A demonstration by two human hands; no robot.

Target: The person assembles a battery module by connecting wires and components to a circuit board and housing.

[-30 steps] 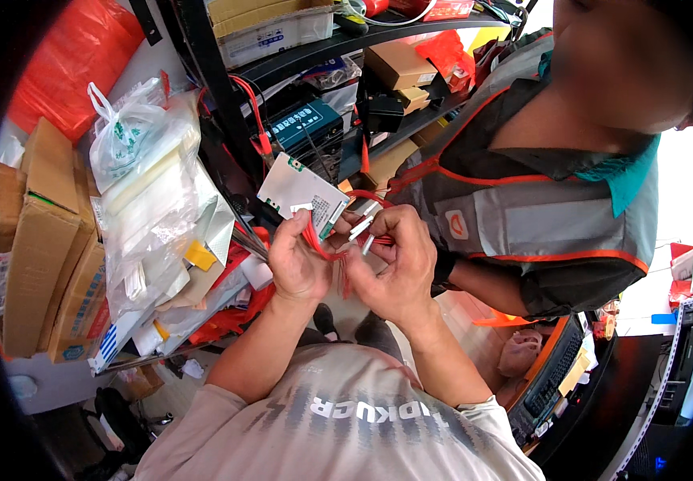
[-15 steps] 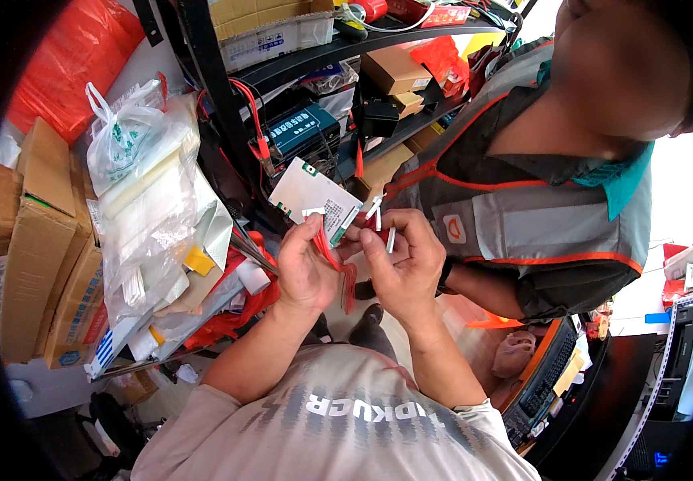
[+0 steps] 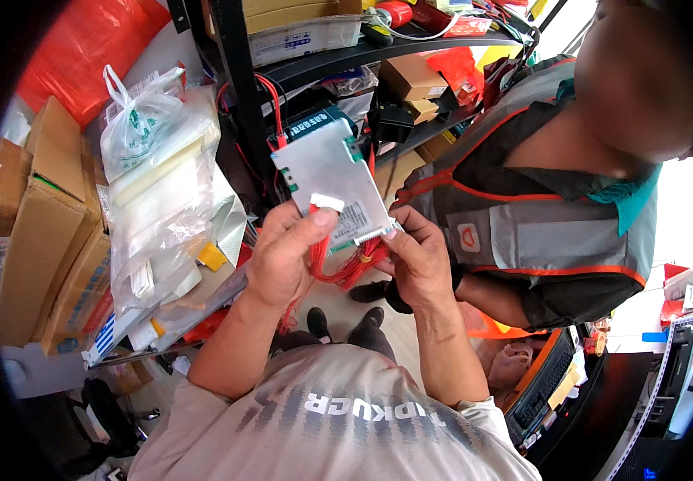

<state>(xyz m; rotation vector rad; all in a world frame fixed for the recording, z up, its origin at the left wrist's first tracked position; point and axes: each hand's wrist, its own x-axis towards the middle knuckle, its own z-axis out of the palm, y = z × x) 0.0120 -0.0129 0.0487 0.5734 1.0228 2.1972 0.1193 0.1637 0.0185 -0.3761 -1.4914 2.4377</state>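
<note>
My left hand (image 3: pixel 278 260) is closed on a flat silver circuit-board module (image 3: pixel 318 164) with green board edges and a printed label. Its thumb presses a white connector plug (image 3: pixel 327 201) against the module's face. From that plug, a bundle of thin red wires (image 3: pixel 350 268) loops below the module toward my right hand (image 3: pixel 427 260). There, my right thumb and fingers pinch a white connector (image 3: pixel 372 234) at the module's lower right edge; whether it is fully seated I cannot tell. The fingers behind the module are hidden.
Ahead stands a black metal shelf (image 3: pixel 306 72) with boxes, cables and a dark teal device (image 3: pixel 322 120). Plastic-wrapped packages (image 3: pixel 162 168) and cardboard boxes (image 3: pixel 50 248) crowd the left. A person in a grey vest (image 3: pixel 531 224) stands close at the right, near a keyboard (image 3: pixel 551 377).
The module has turned and shows more of its face. My right hand has brought its white connector to the module's lower edge, and the red wires now bunch between my hands.
</note>
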